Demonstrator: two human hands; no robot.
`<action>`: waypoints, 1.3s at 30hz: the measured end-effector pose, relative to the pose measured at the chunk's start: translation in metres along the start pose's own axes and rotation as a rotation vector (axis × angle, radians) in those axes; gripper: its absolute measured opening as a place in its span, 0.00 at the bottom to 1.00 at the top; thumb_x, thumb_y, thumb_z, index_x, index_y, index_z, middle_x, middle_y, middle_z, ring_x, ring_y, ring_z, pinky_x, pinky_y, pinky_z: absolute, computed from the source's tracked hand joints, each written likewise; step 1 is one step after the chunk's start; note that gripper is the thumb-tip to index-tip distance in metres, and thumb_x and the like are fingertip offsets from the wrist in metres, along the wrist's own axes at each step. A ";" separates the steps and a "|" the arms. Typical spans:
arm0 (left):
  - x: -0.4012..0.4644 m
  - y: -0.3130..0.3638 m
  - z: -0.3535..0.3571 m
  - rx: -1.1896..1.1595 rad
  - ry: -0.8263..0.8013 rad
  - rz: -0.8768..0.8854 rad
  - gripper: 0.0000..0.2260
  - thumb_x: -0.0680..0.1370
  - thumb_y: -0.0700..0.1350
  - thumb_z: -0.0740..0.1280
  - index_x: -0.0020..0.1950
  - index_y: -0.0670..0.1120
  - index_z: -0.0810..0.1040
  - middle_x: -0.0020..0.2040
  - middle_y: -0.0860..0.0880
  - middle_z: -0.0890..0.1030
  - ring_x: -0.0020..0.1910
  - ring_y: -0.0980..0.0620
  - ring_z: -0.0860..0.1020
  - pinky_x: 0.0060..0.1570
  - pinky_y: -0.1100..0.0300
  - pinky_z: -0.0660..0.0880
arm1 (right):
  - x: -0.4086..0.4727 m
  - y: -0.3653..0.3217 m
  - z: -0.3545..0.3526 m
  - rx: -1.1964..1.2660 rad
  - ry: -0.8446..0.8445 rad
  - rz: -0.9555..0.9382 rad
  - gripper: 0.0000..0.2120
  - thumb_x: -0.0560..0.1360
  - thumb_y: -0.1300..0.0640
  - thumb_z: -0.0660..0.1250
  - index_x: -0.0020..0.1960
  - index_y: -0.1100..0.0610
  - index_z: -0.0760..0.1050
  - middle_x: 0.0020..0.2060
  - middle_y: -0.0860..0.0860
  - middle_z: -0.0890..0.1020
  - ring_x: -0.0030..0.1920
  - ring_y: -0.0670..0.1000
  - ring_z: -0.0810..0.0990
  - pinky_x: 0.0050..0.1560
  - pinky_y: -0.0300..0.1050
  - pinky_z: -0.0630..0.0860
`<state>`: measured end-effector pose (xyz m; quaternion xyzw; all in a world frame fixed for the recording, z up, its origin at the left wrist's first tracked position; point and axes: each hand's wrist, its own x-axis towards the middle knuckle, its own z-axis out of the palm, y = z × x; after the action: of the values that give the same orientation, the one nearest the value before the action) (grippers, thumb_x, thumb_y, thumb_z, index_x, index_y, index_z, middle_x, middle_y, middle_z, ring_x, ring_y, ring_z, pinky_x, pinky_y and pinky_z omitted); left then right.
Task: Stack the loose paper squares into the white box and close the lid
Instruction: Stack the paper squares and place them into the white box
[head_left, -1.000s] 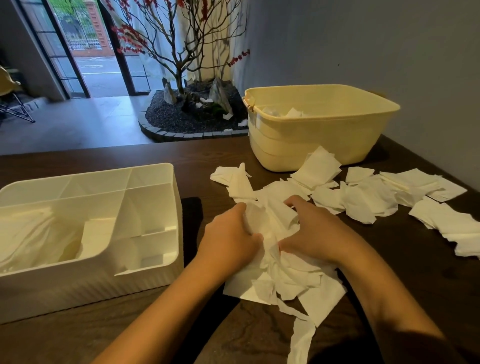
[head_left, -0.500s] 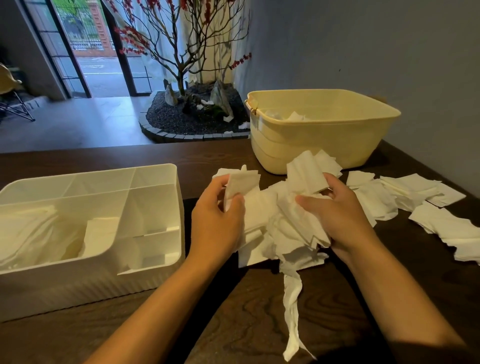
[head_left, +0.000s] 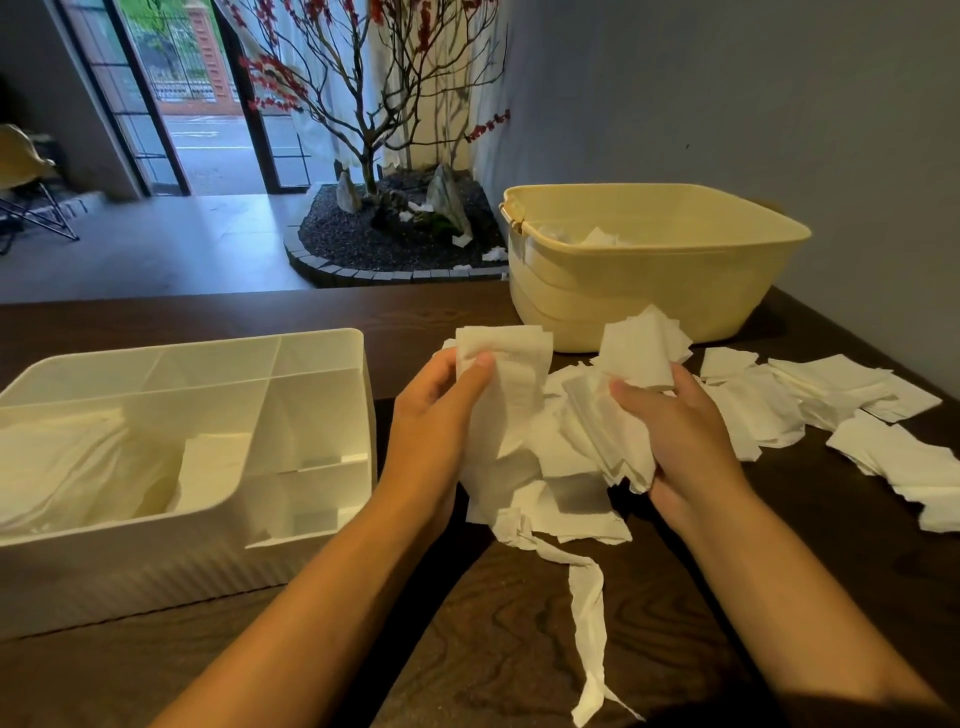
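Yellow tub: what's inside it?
Inside the yellow tub a few white paper pieces show above the near rim. That wall hides the bottom and how many more it holds.

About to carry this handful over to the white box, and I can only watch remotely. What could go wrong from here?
1. A long torn strip dangles from the bundle that the left hand and right hand grip; it may drag or tear off on the way.
2. The bundle is crumpled, not squared, so it may not stack flat in the white box.
3. Many loose squares lie on the table by the right hand; a sweep of the arm could scatter them.
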<state>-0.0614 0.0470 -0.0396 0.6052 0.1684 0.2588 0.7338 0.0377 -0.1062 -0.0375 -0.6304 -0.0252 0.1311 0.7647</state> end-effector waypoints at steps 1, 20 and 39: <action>0.001 0.001 -0.001 -0.042 -0.011 -0.029 0.08 0.81 0.48 0.66 0.56 0.52 0.84 0.56 0.48 0.84 0.60 0.45 0.80 0.62 0.45 0.77 | -0.001 0.001 0.001 -0.018 -0.014 -0.009 0.19 0.77 0.60 0.71 0.64 0.45 0.72 0.57 0.49 0.81 0.56 0.54 0.80 0.55 0.54 0.79; -0.005 0.005 0.001 0.207 -0.131 -0.099 0.07 0.80 0.49 0.67 0.50 0.51 0.86 0.50 0.51 0.86 0.55 0.46 0.82 0.60 0.45 0.76 | -0.019 -0.008 0.004 -0.406 -0.567 -0.007 0.13 0.78 0.62 0.68 0.52 0.44 0.83 0.47 0.47 0.87 0.48 0.47 0.85 0.50 0.47 0.80; -0.009 0.003 -0.001 0.354 0.014 0.311 0.03 0.77 0.44 0.73 0.48 0.49 0.86 0.42 0.53 0.85 0.44 0.53 0.82 0.43 0.60 0.79 | -0.019 -0.009 0.003 -0.485 -0.500 -0.236 0.19 0.77 0.64 0.67 0.53 0.38 0.77 0.49 0.42 0.84 0.49 0.41 0.82 0.47 0.37 0.80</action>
<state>-0.0694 0.0430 -0.0372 0.7412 0.1211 0.3393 0.5664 0.0201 -0.1088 -0.0260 -0.7347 -0.3142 0.1824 0.5730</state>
